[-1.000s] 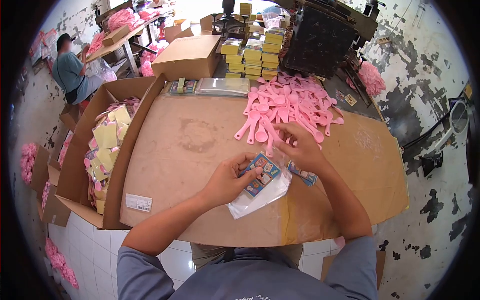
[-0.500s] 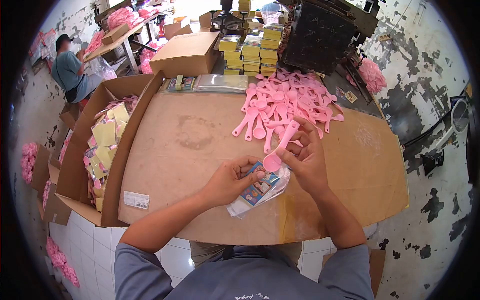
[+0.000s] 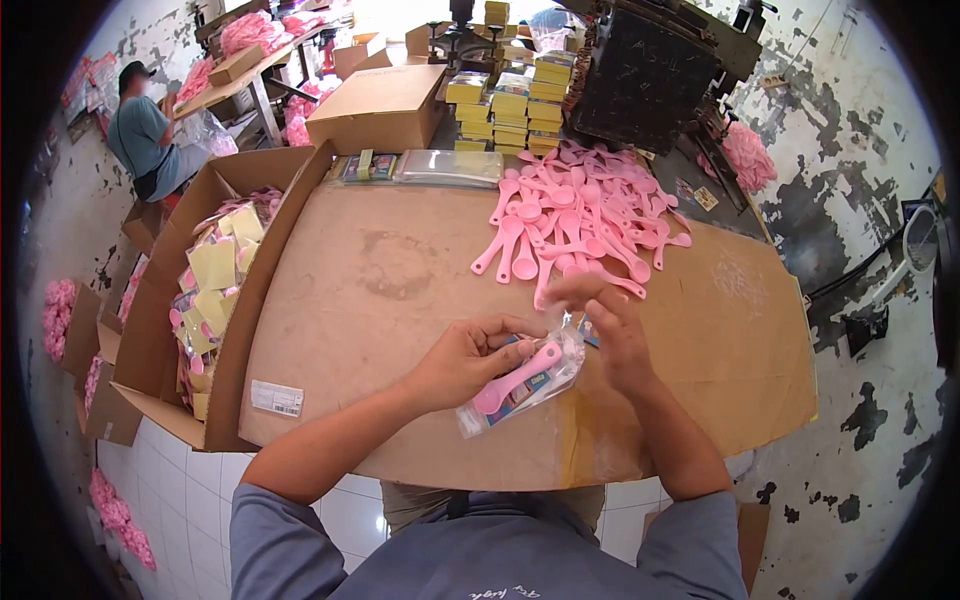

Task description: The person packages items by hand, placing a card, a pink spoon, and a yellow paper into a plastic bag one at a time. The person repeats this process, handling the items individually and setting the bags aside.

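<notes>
Between thumb and fingers, my left hand (image 3: 472,358) grips a clear plastic bag (image 3: 535,395) low over the cardboard-covered table (image 3: 370,310). One pink spoon (image 3: 520,378) lies in the bag over a blue printed card, its bowl toward the lower left. Just right of the bag's opening is my right hand (image 3: 612,325), its fingers bent and partly blurred; whether they touch the bag cannot be made out. Beyond my hands spreads a pile of pink spoons (image 3: 585,215).
On the left stands an open carton (image 3: 222,400) of filled bags. Clear bags (image 3: 450,167), a closed box (image 3: 375,105) and yellow-edged card stacks (image 3: 510,105) line the back, beside a dark machine (image 3: 645,80). A person (image 3: 145,135) sits at the far left.
The spoon has left my right hand and now lies in the bag, bowl end down. My right hand's fingers have moved toward the bag's opening. The view has shifted slightly.
</notes>
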Action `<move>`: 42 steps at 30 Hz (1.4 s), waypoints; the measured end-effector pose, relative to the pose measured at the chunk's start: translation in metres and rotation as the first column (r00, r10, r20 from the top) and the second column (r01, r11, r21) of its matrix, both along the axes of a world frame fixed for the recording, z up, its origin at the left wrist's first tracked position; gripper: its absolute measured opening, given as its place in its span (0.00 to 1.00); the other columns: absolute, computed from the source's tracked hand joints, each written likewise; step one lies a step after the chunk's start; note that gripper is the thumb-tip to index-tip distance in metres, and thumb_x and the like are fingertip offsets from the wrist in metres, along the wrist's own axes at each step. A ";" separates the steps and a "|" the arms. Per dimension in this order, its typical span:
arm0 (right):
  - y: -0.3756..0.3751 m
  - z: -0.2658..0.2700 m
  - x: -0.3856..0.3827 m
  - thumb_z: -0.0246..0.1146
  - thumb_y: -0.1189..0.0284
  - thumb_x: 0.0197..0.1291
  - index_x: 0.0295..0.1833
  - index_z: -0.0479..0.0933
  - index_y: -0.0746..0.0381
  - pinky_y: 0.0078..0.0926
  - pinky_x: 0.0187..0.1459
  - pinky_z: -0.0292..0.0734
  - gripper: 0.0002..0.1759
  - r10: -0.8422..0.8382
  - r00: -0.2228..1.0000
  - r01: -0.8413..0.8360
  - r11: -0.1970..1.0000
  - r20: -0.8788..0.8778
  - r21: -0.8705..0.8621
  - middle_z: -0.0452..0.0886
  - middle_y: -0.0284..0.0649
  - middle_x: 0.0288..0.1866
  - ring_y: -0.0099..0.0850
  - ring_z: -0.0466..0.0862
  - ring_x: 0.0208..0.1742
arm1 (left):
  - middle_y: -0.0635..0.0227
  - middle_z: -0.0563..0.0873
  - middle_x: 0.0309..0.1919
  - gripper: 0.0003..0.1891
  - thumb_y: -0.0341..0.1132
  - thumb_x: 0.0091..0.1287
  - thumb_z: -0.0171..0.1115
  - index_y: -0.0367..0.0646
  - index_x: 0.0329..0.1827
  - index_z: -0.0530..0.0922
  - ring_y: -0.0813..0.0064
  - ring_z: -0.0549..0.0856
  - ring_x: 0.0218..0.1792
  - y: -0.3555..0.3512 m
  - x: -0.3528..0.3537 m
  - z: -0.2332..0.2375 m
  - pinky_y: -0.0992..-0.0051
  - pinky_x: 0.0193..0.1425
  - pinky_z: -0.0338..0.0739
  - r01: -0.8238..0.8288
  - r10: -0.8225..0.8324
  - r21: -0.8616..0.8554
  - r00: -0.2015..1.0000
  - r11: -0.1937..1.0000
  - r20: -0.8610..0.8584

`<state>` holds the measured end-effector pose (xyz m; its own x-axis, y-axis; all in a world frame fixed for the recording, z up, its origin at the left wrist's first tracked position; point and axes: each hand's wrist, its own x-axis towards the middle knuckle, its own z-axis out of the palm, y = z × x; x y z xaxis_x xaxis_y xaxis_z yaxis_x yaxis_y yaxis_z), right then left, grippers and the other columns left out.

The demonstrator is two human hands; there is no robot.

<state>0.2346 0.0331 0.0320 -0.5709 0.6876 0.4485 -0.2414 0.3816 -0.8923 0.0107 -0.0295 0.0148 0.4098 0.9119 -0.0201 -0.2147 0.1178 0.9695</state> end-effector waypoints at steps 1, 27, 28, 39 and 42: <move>0.000 0.005 -0.001 0.55 0.68 0.79 0.67 0.76 0.65 0.36 0.68 0.71 0.19 0.015 0.994 -0.025 0.996 -0.109 -0.089 0.80 0.44 0.65 0.36 0.79 0.68 | 0.67 0.91 0.46 0.17 0.35 0.81 0.61 0.34 0.66 0.79 0.85 0.88 0.46 0.000 -0.001 0.002 0.81 0.50 0.83 0.024 -0.023 -0.012 1.000 1.000 0.018; -0.048 0.088 -0.001 0.72 0.78 0.61 0.48 0.84 0.65 0.33 0.38 0.80 0.10 -0.464 0.810 0.234 0.816 0.358 0.529 0.85 0.40 0.36 0.36 0.85 0.36 | 0.56 0.90 0.56 0.19 0.28 0.81 0.58 0.34 0.71 0.73 0.71 0.90 0.55 -0.014 0.002 0.010 0.71 0.61 0.84 -0.042 0.112 0.501 0.987 0.865 -0.112; -0.047 0.087 -0.003 0.72 0.78 0.61 0.49 0.84 0.65 0.33 0.39 0.79 0.11 -0.490 0.813 0.268 0.794 0.314 0.546 0.85 0.40 0.38 0.36 0.86 0.38 | 0.56 0.91 0.54 0.18 0.27 0.81 0.58 0.34 0.71 0.74 0.74 0.90 0.52 -0.015 0.002 0.009 0.73 0.58 0.85 -0.058 0.114 0.459 0.989 0.886 -0.095; -0.041 0.061 -0.028 0.75 0.73 0.54 0.44 0.82 0.59 0.37 0.54 0.71 0.13 -0.706 0.701 0.146 0.278 0.098 0.949 0.83 0.34 0.47 0.36 0.83 0.53 | 0.64 0.91 0.30 0.22 0.25 0.77 0.61 0.32 0.72 0.73 0.89 0.82 0.29 -0.022 0.001 0.015 0.80 0.38 0.78 -0.119 0.301 0.577 0.925 0.808 -0.231; -0.040 0.061 -0.027 0.75 0.73 0.54 0.43 0.82 0.59 0.37 0.53 0.70 0.11 -0.719 0.689 0.196 0.301 0.087 0.933 0.83 0.34 0.48 0.35 0.83 0.53 | 0.64 0.90 0.27 0.23 0.25 0.76 0.62 0.33 0.73 0.72 0.88 0.83 0.29 -0.021 0.002 0.012 0.79 0.39 0.79 -0.126 0.309 0.605 0.928 0.786 -0.207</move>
